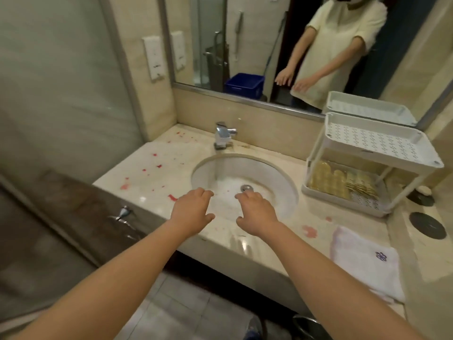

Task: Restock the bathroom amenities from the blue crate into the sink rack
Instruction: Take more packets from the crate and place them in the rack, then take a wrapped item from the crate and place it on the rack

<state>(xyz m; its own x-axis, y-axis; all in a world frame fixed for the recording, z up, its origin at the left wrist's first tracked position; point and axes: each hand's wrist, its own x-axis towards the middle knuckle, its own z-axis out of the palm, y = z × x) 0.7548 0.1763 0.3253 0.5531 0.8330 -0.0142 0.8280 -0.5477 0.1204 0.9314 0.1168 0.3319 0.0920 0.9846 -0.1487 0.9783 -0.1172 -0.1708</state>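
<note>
Both my arms reach out over the front of the sink [282, 177]. My left hand [190, 213] and my right hand [256, 213] hover palm down above the basin, fingers loosely bent, holding nothing. The white two-tier sink rack [377, 143] stands on the counter to the right of the basin. Its top shelf is bare; its lower shelf holds several yellowish wrapped amenity packets [335, 181]. The blue crate [244, 85] shows only as a reflection in the mirror, on the floor behind me.
A chrome tap [224, 136] stands behind the basin. A folded white towel [365, 261] lies at the counter's right front. Two black round discs [427, 225] lie right of the rack. Red spots dot the marble counter [157, 165]. A glass partition stands at left.
</note>
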